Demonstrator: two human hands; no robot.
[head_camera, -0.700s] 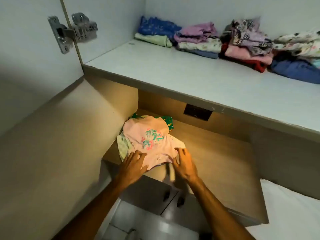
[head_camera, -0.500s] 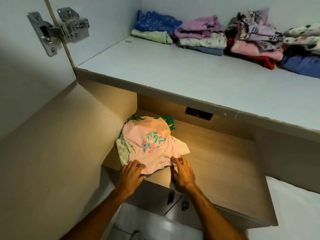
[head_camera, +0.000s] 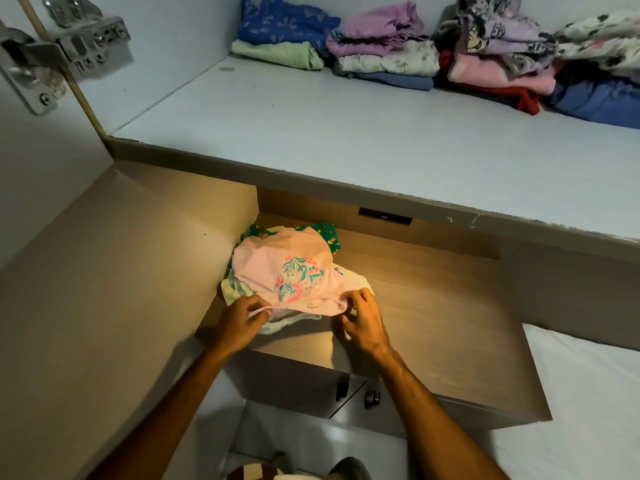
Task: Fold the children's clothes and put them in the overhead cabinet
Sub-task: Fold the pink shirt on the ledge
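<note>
Compared with the earlier frame, the near hem of the pale pink cotton shirt with a teal-and-pink floral print [head_camera: 291,271] is raised off the pile. It is pinched by the left hand [head_camera: 242,322] and the right hand [head_camera: 363,322], both closed on the fabric. Beneath it, a green printed garment [head_camera: 329,233] is seen on the brown wooden countertop [head_camera: 433,306]. Folded stacks of clothes [head_camera: 388,60] are ranged along the back of the white overhead cabinet shelf [head_camera: 311,133].

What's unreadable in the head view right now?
- Clothes under the pink top: mostly covered by it, count unclear.
- Rightmost stack in the overhead cabinet: cut off by the right edge.
- Left hand and right hand fingertips: tucked into the hem, motion-blurred.
- Small print near the hem: too small.
</note>
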